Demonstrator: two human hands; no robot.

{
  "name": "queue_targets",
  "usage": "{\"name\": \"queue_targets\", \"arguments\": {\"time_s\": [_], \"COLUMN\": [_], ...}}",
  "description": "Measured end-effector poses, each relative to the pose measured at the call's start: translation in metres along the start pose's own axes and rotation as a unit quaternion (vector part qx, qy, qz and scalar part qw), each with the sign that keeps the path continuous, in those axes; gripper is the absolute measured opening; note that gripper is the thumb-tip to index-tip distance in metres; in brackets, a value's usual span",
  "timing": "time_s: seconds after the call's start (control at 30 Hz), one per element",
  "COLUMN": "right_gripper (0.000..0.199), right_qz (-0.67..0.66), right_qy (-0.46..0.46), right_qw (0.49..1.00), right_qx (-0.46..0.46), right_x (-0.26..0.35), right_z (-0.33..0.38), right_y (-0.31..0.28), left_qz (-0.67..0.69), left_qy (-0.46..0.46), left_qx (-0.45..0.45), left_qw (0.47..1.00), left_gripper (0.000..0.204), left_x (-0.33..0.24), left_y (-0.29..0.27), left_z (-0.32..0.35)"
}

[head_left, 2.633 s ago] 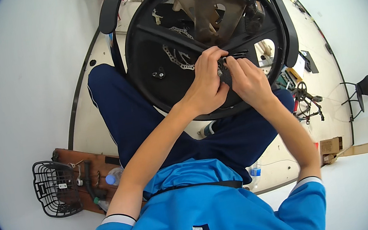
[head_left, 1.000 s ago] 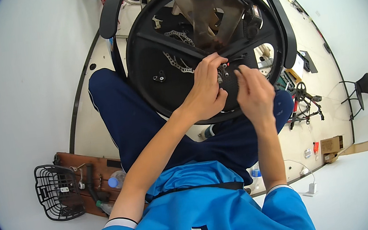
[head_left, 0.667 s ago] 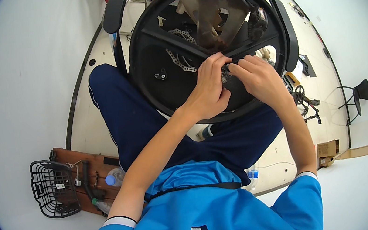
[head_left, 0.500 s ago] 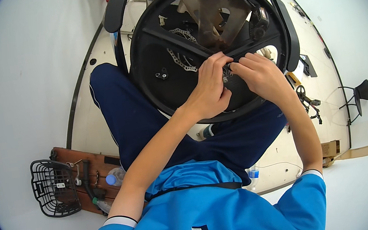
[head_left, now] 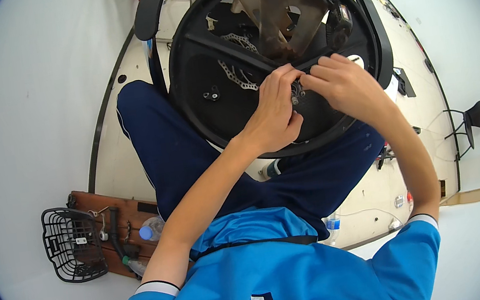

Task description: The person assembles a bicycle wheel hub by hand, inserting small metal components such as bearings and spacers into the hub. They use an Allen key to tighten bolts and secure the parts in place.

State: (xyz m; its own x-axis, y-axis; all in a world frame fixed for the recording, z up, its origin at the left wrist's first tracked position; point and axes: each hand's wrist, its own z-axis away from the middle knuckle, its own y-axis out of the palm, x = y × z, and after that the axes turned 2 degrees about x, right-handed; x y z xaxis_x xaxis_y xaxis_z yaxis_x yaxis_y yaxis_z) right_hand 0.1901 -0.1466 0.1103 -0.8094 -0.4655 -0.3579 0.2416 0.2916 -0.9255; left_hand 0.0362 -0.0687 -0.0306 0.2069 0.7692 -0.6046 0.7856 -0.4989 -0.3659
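Note:
A large black spoked wheel lies in front of me, between chair armrests. Over its lower middle, my left hand is closed, fingers curled around a small metal part with round ends. My right hand is closed in a pinch at that part's right side; its fingertips hide what they grip. Left of the hands, perforated metal brake disc sections show through the wheel's gaps. A small black fitting lies farther left, inside the rim.
Brownish metal framework stands beyond the wheel. Black armrests flank it. To my lower left, a brown board holds a wire basket and a blue-capped bottle. Another bottle stands right of my waist.
My right hand has shifted slightly right and its elbow has swung outward. The left hand stays at the metal part, almost unmoved.

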Motion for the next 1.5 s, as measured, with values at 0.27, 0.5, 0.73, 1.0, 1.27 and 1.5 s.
{"name": "queue_targets", "arguments": {"time_s": [0.27,0.5,0.73,1.0,1.27,1.5], "right_gripper": [0.02,0.013,0.008,0.008,0.008,0.006], "right_qz": [-0.003,-0.16,-0.351,-0.386,-0.375,-0.331], "right_qy": [-0.028,0.096,0.368,0.311,0.318,0.319], "right_qw": [0.999,0.977,0.77,0.736,0.73,0.75], "right_qx": [0.042,-0.1,-0.385,-0.462,-0.475,-0.476], "right_x": [-0.014,-0.01,0.053,0.092,0.116,0.133], "right_z": [0.001,0.006,0.029,0.029,0.034,0.039], "right_y": [-0.004,-0.001,0.011,0.047,0.065,0.071], "left_qz": [0.003,0.013,0.021,0.027,0.049,0.039], "left_qy": [0.003,-0.014,-0.047,-0.01,-0.018,-0.008], "left_qx": [0.005,0.009,-0.032,-0.087,-0.07,-0.066], "left_qw": [1.0,1.0,0.998,0.996,0.996,0.997], "left_gripper": [0.076,0.072,0.051,0.025,0.025,0.03], "left_x": [-0.001,-0.002,-0.02,-0.004,-0.003,0.0], "left_y": [-0.001,-0.003,-0.009,0.007,0.009,0.014], "left_z": [-0.001,-0.001,0.003,0.015,0.024,0.032]}}
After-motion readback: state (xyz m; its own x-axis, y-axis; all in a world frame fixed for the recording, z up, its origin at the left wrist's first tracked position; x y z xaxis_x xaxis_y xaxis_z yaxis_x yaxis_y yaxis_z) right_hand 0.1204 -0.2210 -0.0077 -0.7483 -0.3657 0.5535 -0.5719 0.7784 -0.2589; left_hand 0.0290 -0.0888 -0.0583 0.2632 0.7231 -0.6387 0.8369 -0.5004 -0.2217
